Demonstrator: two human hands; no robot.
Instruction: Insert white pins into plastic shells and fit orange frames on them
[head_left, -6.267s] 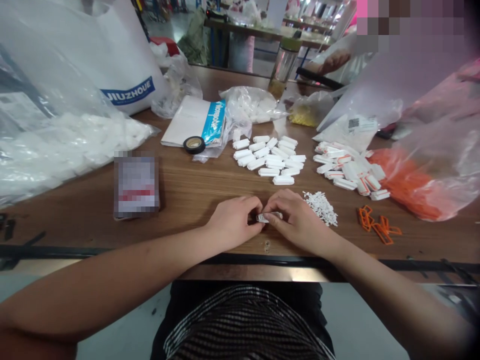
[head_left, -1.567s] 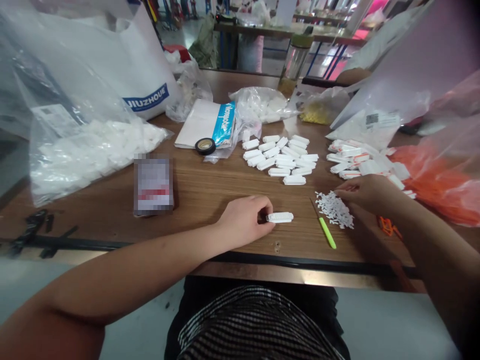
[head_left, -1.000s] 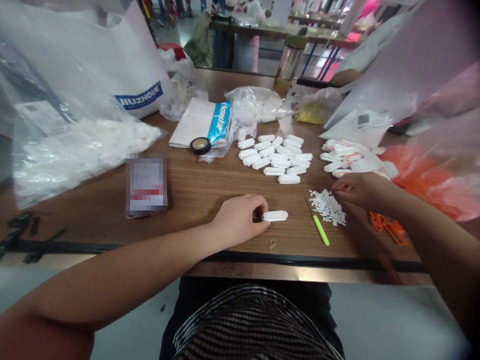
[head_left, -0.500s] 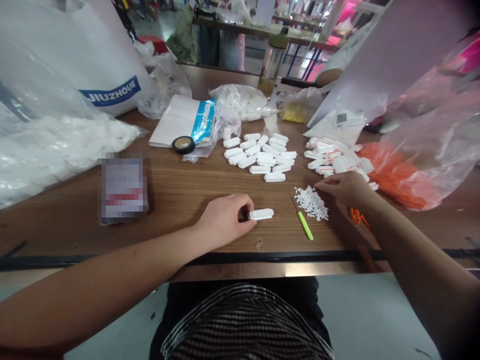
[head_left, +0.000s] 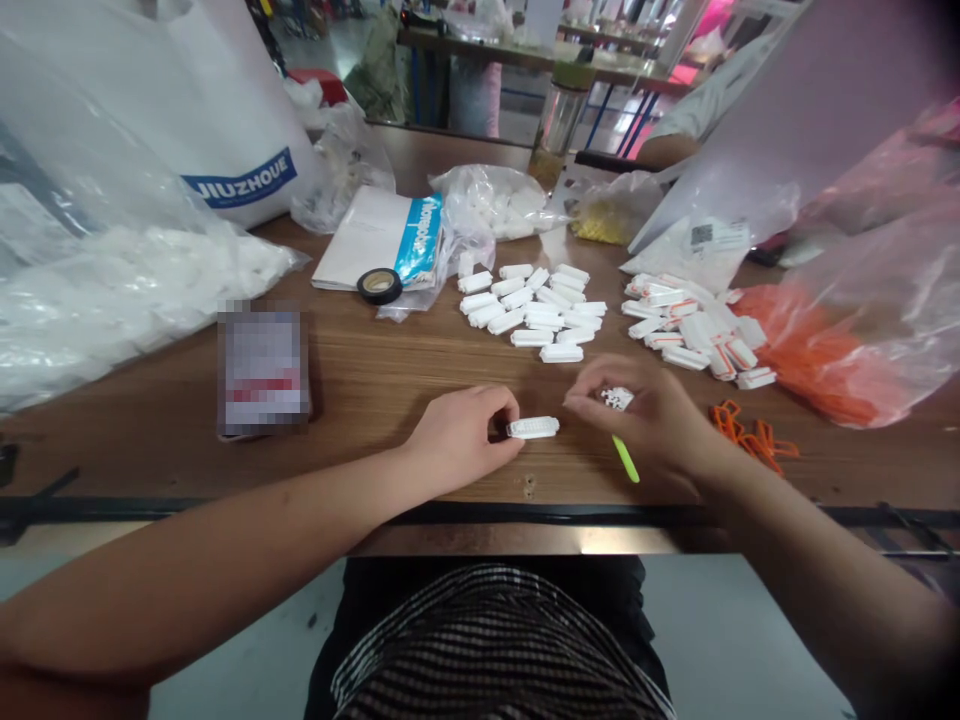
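On the brown wood-grain table [head_left: 375, 380], left hand [head_left: 459, 430] pinches one end of white oblong ridged plastic piece [head_left: 535, 428]; right hand [head_left: 643, 415] over tiny white plastic bits [head_left: 616, 398], can't tell if gripping anything.

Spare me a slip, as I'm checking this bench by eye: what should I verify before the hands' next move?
1. White part steadied: ok, the left hand grips one end of the white part.
2. Right hand holding a small piece: cannot tell, too small to make out at the fingertips.
3. Small white pieces in full view: not ok, only a patch shows past the right hand.
4. Green tool fully visible: not ok, the right hand hides its upper end.
5. Loose white parts clear of both hands: ok, they lie beyond them.
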